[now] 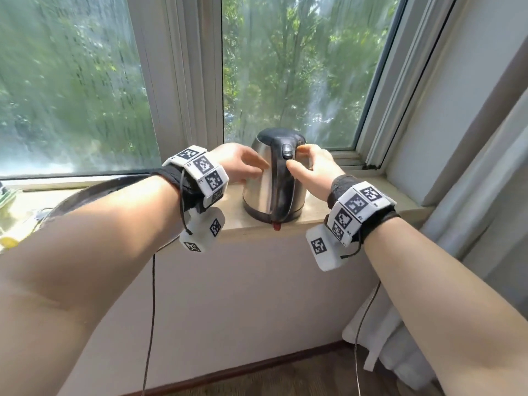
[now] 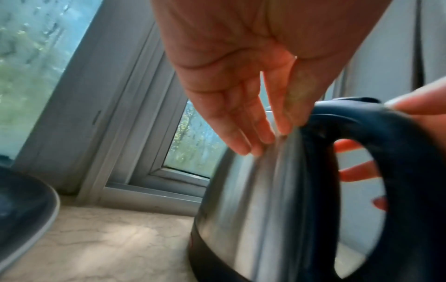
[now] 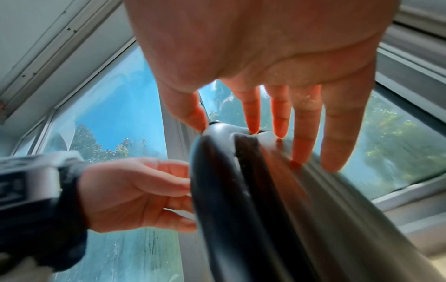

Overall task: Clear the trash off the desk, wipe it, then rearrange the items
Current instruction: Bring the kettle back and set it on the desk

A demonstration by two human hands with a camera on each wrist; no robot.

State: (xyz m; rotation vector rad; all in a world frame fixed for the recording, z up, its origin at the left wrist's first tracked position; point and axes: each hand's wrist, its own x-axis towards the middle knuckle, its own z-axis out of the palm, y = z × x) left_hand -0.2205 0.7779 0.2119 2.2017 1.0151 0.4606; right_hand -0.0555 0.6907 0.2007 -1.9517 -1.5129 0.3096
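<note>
A curtain (image 1: 471, 195) is seen right of the window (image 1: 285, 67); a wooden floor (image 1: 285, 378) lies below the window.

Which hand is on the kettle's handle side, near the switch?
The right hand. Its thumb and fingers sit beside the black handle and switch of the kettle; the left hand has straight fingers on the bare steel side.

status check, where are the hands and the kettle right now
Left hand and right hand open, fingers flat on kettle sides. Kettle upright on windowsill. Dark pan sits left, apart.
</note>
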